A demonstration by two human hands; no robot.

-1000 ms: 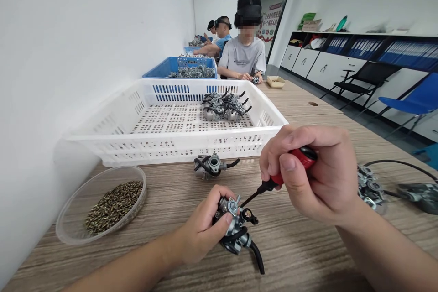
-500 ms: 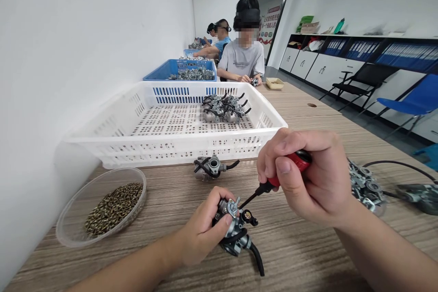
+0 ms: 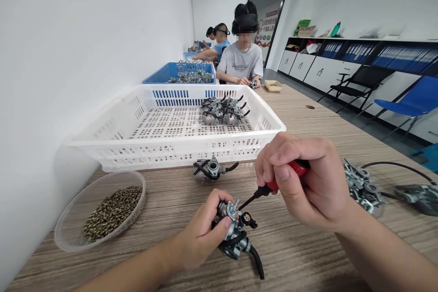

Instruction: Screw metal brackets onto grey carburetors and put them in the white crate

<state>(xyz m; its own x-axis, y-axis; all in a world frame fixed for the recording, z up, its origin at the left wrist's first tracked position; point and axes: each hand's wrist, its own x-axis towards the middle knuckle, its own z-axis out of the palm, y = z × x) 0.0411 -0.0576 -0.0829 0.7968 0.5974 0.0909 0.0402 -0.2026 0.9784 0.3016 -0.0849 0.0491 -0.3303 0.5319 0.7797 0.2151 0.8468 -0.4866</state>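
The carburetor (image 3: 236,228) sat over the table (image 3: 294,255), pinched by the left hand (image 3: 200,232); the right hand (image 3: 316,191) gripped a red screwdriver (image 3: 263,190), tip at the body — a slanted push or weak pinch could make it slip.

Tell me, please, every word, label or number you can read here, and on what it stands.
"让关爱的阳光": sign within the dark door frame, upper line, partly hidden.
"一个残疾人的": same sign, lower line, partly hidden.
Smaller heading above: too blurred to read.
Grey T-shirt: chest print too blurred.
Blue binders: any labels too small.
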